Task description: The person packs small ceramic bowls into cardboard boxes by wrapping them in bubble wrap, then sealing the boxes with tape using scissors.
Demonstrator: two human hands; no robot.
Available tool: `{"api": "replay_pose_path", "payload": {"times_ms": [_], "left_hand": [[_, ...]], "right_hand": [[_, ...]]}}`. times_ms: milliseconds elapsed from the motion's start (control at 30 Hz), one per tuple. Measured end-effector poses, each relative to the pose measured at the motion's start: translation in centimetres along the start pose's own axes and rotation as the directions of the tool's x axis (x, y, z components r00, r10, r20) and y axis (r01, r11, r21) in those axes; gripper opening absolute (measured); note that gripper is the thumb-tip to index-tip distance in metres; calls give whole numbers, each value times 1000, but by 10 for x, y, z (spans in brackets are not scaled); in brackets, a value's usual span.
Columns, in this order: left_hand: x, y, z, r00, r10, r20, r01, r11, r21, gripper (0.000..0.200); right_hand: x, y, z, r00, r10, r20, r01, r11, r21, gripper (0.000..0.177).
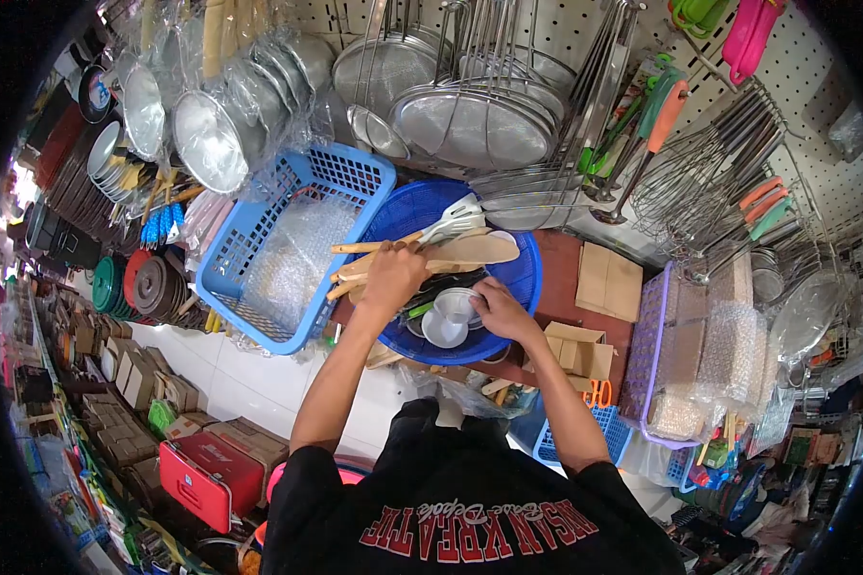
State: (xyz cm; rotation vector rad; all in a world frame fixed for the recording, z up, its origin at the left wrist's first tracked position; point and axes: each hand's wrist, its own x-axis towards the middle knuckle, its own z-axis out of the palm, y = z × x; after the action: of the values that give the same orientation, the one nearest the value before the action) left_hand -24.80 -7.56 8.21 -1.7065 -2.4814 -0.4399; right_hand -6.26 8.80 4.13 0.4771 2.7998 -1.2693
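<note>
My left hand (396,275) is closed round a bunch of wooden-handled utensils above the round blue basket (527,278). Among them are a flat wooden spatula (475,251) and a pale slotted turner (455,221), their heads pointing right. On the basket's right side, my right hand (503,309) has its thumb and fingers closed at the rim of a small white cup-like piece (456,305). A rounder white piece (444,330) lies just below it. Dark utensils and a green-handled one are partly hidden under both hands.
A light-blue rectangular basket (304,337) with bubble wrap stands at left. Metal strainers (470,123), ladles (650,120) and whisks (686,187) hang in front. A purple basket (644,359) of wrapped goods is at right, near cardboard (609,281). A red cooler box (211,479) sits behind left.
</note>
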Motion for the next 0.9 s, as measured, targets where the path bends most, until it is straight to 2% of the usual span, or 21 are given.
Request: {"api": "replay_pose_path", "payload": {"times_ms": [67, 167, 367, 467, 567, 667, 767, 867, 900], "left_hand": [[0, 1, -3, 999, -15, 30, 17, 998, -55, 41], [-1, 1, 2, 998, -16, 62, 12, 998, 56, 40], [-7, 8, 17, 993, 82, -88, -62, 975, 213, 29], [-11, 12, 22, 991, 82, -106, -54, 968, 244, 31], [-14, 16, 18, 989, 108, -103, -71, 949, 307, 35], [-19, 21, 16, 994, 93, -61, -72, 955, 289, 38], [-24, 20, 14, 989, 127, -74, -101, 953, 286, 43], [-29, 20, 9, 989, 131, -74, -107, 958, 267, 45], [-29, 24, 4, 984, 133, -116, -105, 970, 218, 43]], "right_hand": [[0, 2, -1, 1000, -1, -22, 1, 1000, 7, 28], [-1, 4, 2, 1000, -3, -15, 4, 999, 33, 27], [1, 5, 10, 999, 2, 53, -6, 997, 77, 23], [-4, -1, 7, 990, -136, 41, 134, 989, 61, 21], [-9, -8, 5, 984, -178, 0, 177, 981, 84, 19], [-15, -23, -7, 992, -126, 11, 121, 973, 196, 18], [-19, -20, -8, 975, -199, -97, 213, 962, 171, 18], [-27, -31, -17, 975, -165, -148, 188, 970, 157, 16], [-27, -29, -18, 974, -171, -150, 192, 972, 134, 16]]}}
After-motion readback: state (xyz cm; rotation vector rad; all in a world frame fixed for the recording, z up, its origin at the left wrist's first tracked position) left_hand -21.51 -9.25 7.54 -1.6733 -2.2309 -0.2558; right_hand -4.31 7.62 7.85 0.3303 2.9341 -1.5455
